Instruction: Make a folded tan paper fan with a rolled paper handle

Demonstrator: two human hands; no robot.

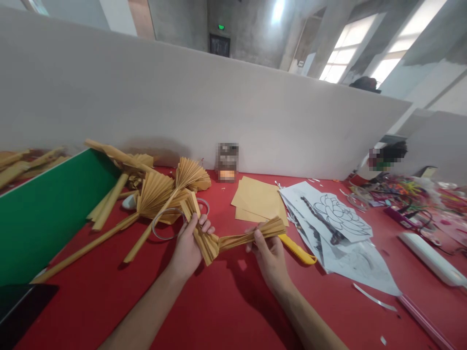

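Observation:
Both my hands hold one piece of pleated tan paper above the red table. My left hand is closed around its wider folded part, thumb on top. My right hand pinches the narrower gathered strip on the other side, whose end flares slightly beyond my fingers. Just past my left hand lie pleated paper fans with long rolled paper handles, and a clear ring. Close to my right hand are a yellow utility knife and a stack of flat tan paper sheets.
White sheets with flower line drawings lie to the right, near a white bar-shaped object and tangled craft bits. A green divider stands left, a dark flat device before it. A pale partition closes the back.

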